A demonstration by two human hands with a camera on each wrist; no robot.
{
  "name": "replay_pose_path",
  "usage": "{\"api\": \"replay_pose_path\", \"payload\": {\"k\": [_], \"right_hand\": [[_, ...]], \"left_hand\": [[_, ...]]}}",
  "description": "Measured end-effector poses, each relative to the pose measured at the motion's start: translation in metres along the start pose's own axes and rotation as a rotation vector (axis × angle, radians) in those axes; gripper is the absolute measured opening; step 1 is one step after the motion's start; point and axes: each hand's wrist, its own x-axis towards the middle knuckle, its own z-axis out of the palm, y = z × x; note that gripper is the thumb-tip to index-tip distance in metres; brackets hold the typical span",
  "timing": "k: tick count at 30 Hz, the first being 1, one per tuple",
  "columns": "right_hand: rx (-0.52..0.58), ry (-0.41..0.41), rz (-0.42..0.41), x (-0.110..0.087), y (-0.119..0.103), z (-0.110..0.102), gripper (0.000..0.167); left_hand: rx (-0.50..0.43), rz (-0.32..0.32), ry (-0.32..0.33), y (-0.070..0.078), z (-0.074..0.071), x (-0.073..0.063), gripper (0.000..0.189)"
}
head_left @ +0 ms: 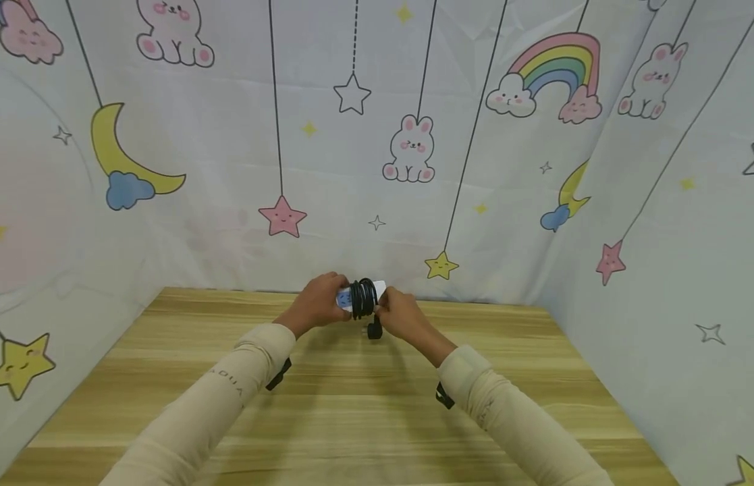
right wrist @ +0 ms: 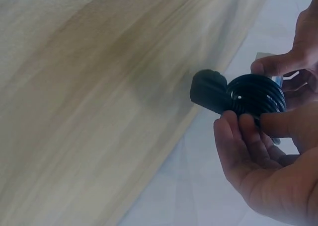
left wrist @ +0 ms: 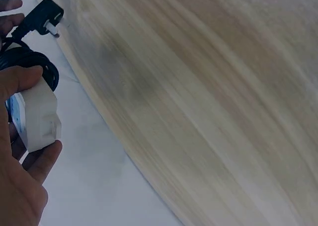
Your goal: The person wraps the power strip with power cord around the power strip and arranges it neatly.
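A white power strip [head_left: 380, 288] with a blue socket face is held up above the far edge of the table. Its black cord [head_left: 363, 299] is wound in several turns around the middle of the strip. My left hand [head_left: 318, 302] grips the strip's left end, thumb and fingers on opposite sides in the left wrist view. At the other end my right hand [head_left: 404, 314] pinches the cord close to the plug, as the right wrist view shows. The black plug [right wrist: 206, 89] sticks out past the right fingertips, hanging below the coil in the head view.
The wood-grain table [head_left: 352, 418] stretches under both forearms. Behind it and at both sides hang white cloth walls [head_left: 219, 135] printed with stars, moons and rabbits. A black strap piece [head_left: 279, 374] shows under the left sleeve cuff, and another [head_left: 444, 397] under the right.
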Motion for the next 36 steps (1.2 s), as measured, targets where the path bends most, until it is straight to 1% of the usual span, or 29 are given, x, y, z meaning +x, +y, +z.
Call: {"api": "replay_pose_path", "payload": {"k": [4, 5, 7, 8, 9, 11, 12, 13, 15, 16, 18, 19, 20, 21, 24, 26, 27, 29, 30, 32, 33, 34, 35, 36], "right_hand": [[0.015, -0.033, 0.015, 0.0, 0.006, 0.001, 0.016], [0.021, -0.039, 0.019, 0.0, 0.007, 0.001, 0.015], [0.028, -0.053, 0.031, 0.002, 0.01, 0.002, 0.015], [0.029, -0.061, 0.037, 0.003, 0.011, 0.002, 0.016], [0.029, -0.07, 0.043, 0.003, 0.013, 0.002, 0.019], [0.042, -0.098, 0.06, 0.004, 0.016, 0.002, 0.025], [0.046, -0.111, 0.07, 0.004, 0.017, 0.002, 0.027], [0.054, -0.124, 0.079, 0.004, 0.019, 0.003, 0.028], [0.071, -0.142, 0.094, 0.003, 0.021, 0.003, 0.027], [0.082, -0.148, 0.101, 0.002, 0.021, 0.003, 0.025], [0.092, -0.144, 0.1, 0.002, 0.022, 0.004, 0.019], [0.092, -0.142, 0.101, 0.002, 0.023, 0.004, 0.017], [0.09, -0.14, 0.1, 0.002, 0.023, 0.004, 0.016], [0.087, -0.141, 0.099, 0.002, 0.023, 0.004, 0.015], [0.071, -0.158, 0.123, 0.004, 0.025, 0.005, 0.014], [0.051, -0.174, 0.149, 0.011, 0.033, 0.009, 0.017], [0.038, -0.167, 0.129, 0.025, 0.057, 0.022, 0.021], [0.034, -0.181, 0.126, 0.054, 0.097, 0.044, 0.024], [0.023, -0.184, 0.138, 0.057, 0.101, 0.047, 0.024], [0.03, -0.193, 0.149, 0.057, 0.103, 0.046, 0.025], [0.052, -0.198, 0.158, 0.054, 0.1, 0.042, 0.025], [0.08, -0.218, 0.199, 0.042, 0.079, 0.03, 0.022], [0.099, -0.224, 0.225, 0.03, 0.063, 0.019, 0.02], [0.113, -0.225, 0.243, 0.017, 0.045, 0.007, 0.019]], "left_hand": [[-0.05, 0.009, -0.056, -0.007, 0.008, 0.004, 0.059], [-0.051, 0.026, -0.046, -0.016, 0.017, 0.009, 0.058], [-0.065, 0.037, -0.065, -0.026, 0.027, 0.015, 0.058], [-0.061, 0.041, -0.078, -0.033, 0.033, 0.019, 0.059], [-0.051, 0.054, -0.072, -0.042, 0.043, 0.024, 0.059], [-0.035, 0.057, -0.099, -0.058, 0.059, 0.032, 0.06], [-0.037, 0.046, -0.13, -0.06, 0.061, 0.033, 0.062], [-0.032, 0.05, -0.128, -0.069, 0.07, 0.037, 0.062], [-0.025, 0.04, -0.124, -0.085, 0.086, 0.045, 0.065], [-0.032, 0.021, -0.137, -0.09, 0.092, 0.048, 0.067], [-0.029, 0.014, -0.122, -0.103, 0.105, 0.056, 0.069], [-0.026, 0.007, -0.12, -0.108, 0.111, 0.059, 0.07], [-0.017, -0.004, -0.13, -0.111, 0.115, 0.062, 0.072], [-0.016, -0.002, -0.145, -0.113, 0.117, 0.064, 0.072], [0.023, 0.01, -0.173, -0.114, 0.12, 0.069, 0.071], [0.032, 0.013, -0.182, -0.112, 0.12, 0.071, 0.068], [0.03, 0.014, -0.189, -0.11, 0.119, 0.073, 0.066], [0.026, -0.002, -0.193, -0.106, 0.119, 0.075, 0.06], [0.025, -0.01, -0.199, -0.103, 0.118, 0.075, 0.058], [0.017, -0.029, -0.215, -0.098, 0.118, 0.076, 0.057], [0.012, -0.025, -0.219, -0.097, 0.117, 0.076, 0.056], [0.023, -0.034, -0.222, -0.09, 0.113, 0.075, 0.055], [0.032, -0.027, -0.224, -0.074, 0.101, 0.068, 0.056], [0.039, -0.028, -0.224, -0.069, 0.097, 0.068, 0.056]]}}
